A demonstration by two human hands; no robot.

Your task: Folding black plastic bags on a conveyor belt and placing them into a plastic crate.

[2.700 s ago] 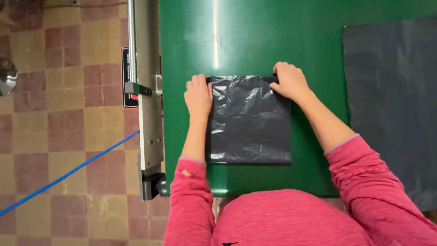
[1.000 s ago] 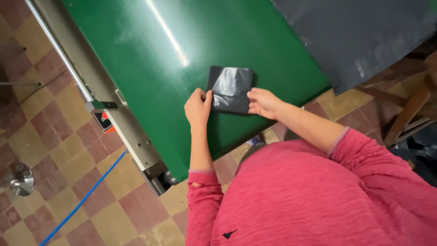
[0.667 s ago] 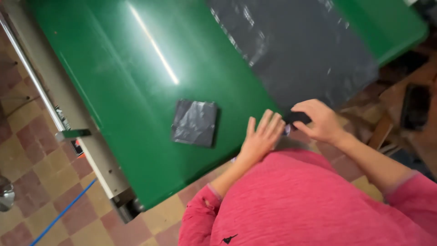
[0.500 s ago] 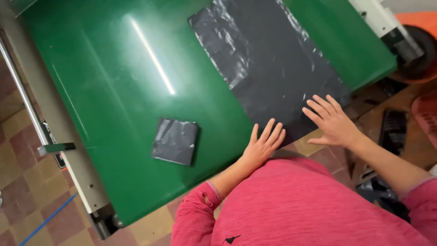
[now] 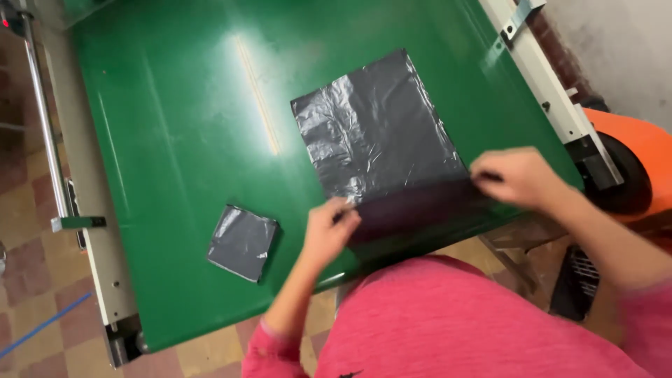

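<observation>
Both hands' fingers pinch flat black bag edge.

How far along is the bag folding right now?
Done: one folded bag lies as a small square on the green table. In hand: the left hand and right hand pinch the near edge of a flat bag, turning it up. Left: most of it is unfolded.
</observation>
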